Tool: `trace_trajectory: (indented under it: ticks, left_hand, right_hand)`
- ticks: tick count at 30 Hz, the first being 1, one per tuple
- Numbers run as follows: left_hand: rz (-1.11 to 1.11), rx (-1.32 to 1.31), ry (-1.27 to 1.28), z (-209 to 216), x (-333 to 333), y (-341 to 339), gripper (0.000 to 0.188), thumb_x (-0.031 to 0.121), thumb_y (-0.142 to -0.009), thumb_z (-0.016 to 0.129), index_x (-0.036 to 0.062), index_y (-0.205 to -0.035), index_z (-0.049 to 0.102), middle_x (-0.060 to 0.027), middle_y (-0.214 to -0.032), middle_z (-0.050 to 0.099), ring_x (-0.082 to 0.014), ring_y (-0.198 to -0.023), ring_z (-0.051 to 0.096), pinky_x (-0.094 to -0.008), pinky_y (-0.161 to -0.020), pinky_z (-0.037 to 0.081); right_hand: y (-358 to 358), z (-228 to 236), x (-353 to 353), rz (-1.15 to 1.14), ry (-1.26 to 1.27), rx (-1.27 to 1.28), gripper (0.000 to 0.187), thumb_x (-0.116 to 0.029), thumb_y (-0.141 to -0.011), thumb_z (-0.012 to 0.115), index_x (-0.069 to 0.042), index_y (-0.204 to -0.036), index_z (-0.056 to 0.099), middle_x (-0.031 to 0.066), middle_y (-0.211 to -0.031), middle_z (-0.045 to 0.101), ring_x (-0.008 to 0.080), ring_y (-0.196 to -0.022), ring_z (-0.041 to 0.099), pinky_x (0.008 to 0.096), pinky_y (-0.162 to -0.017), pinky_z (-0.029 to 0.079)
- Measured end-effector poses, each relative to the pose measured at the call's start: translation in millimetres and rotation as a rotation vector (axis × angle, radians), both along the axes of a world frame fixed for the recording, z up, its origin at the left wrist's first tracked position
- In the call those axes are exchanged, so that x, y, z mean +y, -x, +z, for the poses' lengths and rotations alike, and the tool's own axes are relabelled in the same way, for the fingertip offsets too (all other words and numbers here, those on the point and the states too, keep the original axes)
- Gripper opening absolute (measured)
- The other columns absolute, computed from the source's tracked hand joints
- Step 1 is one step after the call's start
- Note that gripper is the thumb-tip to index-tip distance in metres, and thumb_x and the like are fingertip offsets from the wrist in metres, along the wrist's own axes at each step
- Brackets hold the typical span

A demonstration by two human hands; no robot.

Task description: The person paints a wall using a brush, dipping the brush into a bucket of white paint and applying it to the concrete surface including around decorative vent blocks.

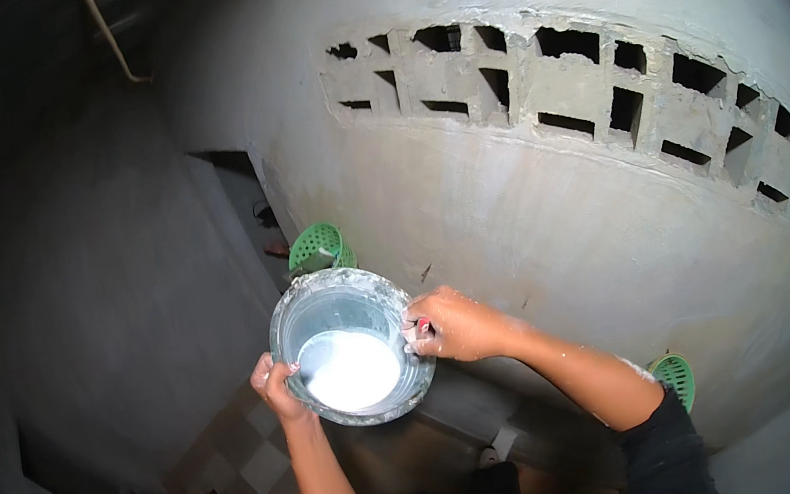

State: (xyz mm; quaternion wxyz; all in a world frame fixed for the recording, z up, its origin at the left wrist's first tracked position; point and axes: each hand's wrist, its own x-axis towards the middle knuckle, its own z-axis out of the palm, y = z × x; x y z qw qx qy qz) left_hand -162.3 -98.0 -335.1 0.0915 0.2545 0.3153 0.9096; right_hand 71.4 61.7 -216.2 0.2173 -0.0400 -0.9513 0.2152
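A translucent bucket (324, 302) with white smears round its rim is held up in front of me. Bright white material (347, 370), liquid or paste, covers its bottom. My left hand (276, 385) grips the bucket's left rim, thumb over the edge and fingers outside. At the right rim my right hand (461, 324) is closed, its fingers pinching the edge. A small red spot shows between those fingers; I cannot tell what it is. White residue marks both hands and my right forearm.
A grey wall (469, 196) with a row of openwork vent blocks (559, 87) rises ahead. One green perforated basket (319, 243) stands behind the bucket, another (674, 379) by my right elbow. Lower left are checkered floor tiles (245, 475). A doorway (241, 193) opens left of the wall.
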Motion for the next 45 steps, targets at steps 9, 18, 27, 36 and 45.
trace_trajectory:
  ticks: [9, 18, 27, 36, 45]
  left_hand:
    - [0.02, 0.047, -0.099, 16, -7, -32, 0.009, 0.003, -0.071, 0.053, 0.0081, -0.065, 0.048, -0.0025, -0.067, 0.058, -0.0106, -0.058, 0.05, -0.0234, -0.058, 0.042]
    - [0.208, 0.031, -0.125, 71, -14, -80, 0.012, 0.003, -0.069, 0.054, 0.0092, -0.062, 0.045, -0.0001, -0.065, 0.053, -0.0101, -0.057, 0.047, -0.0236, -0.057, 0.04]
    - [0.316, -0.085, -0.164, 62, 20, -102, 0.015, 0.001, -0.067, 0.053, 0.0098, -0.061, 0.042, -0.0003, -0.064, 0.053, -0.0102, -0.058, 0.046, -0.0237, -0.058, 0.039]
    - [0.393, -0.147, -0.018, 73, 20, -89, 0.02, -0.001, -0.065, 0.053, 0.0114, -0.059, 0.039, 0.0021, -0.061, 0.047, -0.0087, -0.055, 0.04, -0.0238, -0.056, 0.034]
    - [0.422, -0.223, -0.048, 57, 17, -90, 0.02, 0.0, -0.065, 0.054, 0.0112, -0.06, 0.038, 0.0018, -0.063, 0.047, -0.0093, -0.056, 0.042, -0.0239, -0.056, 0.036]
  right_hand:
    - [-28, 51, -4, 0.215, -0.258, -0.039, 0.026, -0.004, -0.082, 0.071, 0.003, -0.107, 0.067, 0.0213, -0.106, 0.067, 0.0408, -0.093, 0.067, 0.0448, -0.085, 0.054]
    - [-48, 134, 6, 0.378, -0.429, 0.024, 0.019, -0.004, -0.082, 0.072, 0.004, -0.099, 0.067, 0.0205, -0.102, 0.066, 0.0408, -0.098, 0.066, 0.0448, -0.087, 0.053]
    - [-38, 155, 75, 0.447, -0.491, 0.278, 0.024, -0.003, -0.083, 0.069, 0.003, -0.106, 0.065, 0.0205, -0.104, 0.064, 0.0413, -0.099, 0.062, 0.046, -0.086, 0.051]
    - [16, 132, 154, 0.41, -0.73, 0.119, 0.015, -0.006, -0.09, 0.06, 0.001, -0.103, 0.064, 0.0223, -0.119, 0.065, 0.0402, -0.114, 0.064, 0.0461, -0.094, 0.055]
    - [26, 78, 154, 0.159, -0.931, 0.304, 0.031, -0.015, -0.087, 0.065, 0.001, -0.114, 0.062, 0.0209, -0.122, 0.065, 0.0361, -0.112, 0.067, 0.0412, -0.092, 0.057]
